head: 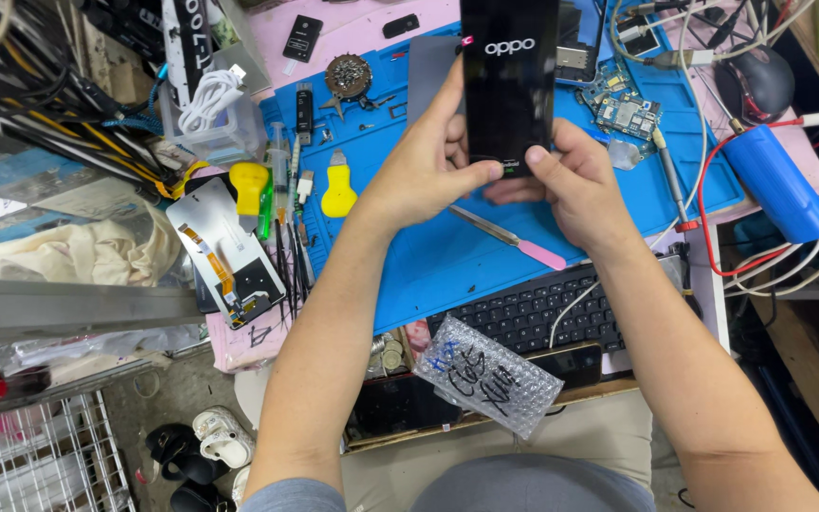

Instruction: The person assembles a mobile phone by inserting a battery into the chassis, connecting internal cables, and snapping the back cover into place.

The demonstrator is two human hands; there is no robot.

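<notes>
Both hands hold a black phone (509,81) upright above the blue mat (428,256): left hand (424,171) and right hand (575,185) each pinch its lower edge, fingers closed. Pink-handled tweezers (509,239) lie on the mat just below the hands; a keyboard (523,313) sits at the mat's near edge.

Cluttered workbench (618,393) under a blue mat (428,256), wire rack (40,455) and shoes (191,450) on grey floor (144,403) below.

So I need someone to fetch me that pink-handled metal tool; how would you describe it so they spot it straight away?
Look at the blue work mat on the bench, just below the two hands holding up the black phone. The metal spudger lies flat and slanted there, above the black keyboard. It alone has a thin steel blade and a pink grip.
</notes>
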